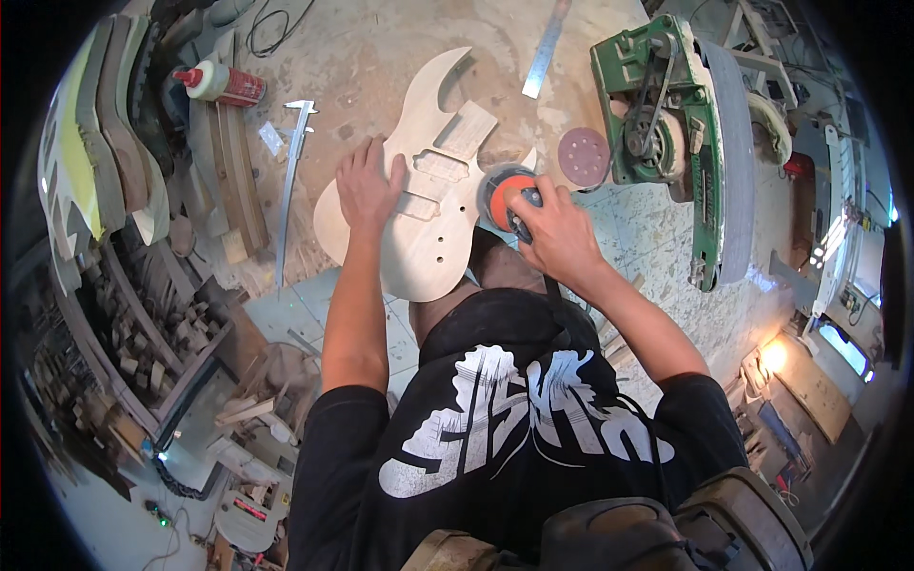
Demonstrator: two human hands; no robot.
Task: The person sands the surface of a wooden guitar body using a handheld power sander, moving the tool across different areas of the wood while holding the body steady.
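Observation:
A pale wooden electric guitar body (pixel 419 271) with cut pickup cavities, small drilled holes and a curved horn lies on the workbench at its near edge. Flat across its left part rests my left hand (pixel 369 186), fingers spread and holding nothing. My right hand (pixel 557 228) is wrapped round an orange and black random orbital sander (pixel 514 195). The sander sits at the body's right edge, by the lower horn; its pad's contact with the wood is hidden from above.
On the bench (pixel 352 76) lie a caliper (pixel 288 190), a metal ruler (pixel 546 48) and a maroon sanding disc (pixel 584 157). A glue bottle (pixel 224 84) lies back left, near wooden strips. To the right stands a green belt-driven sanding machine (pixel 706 181). Shaped wood pieces (pixel 119 124) stand at left.

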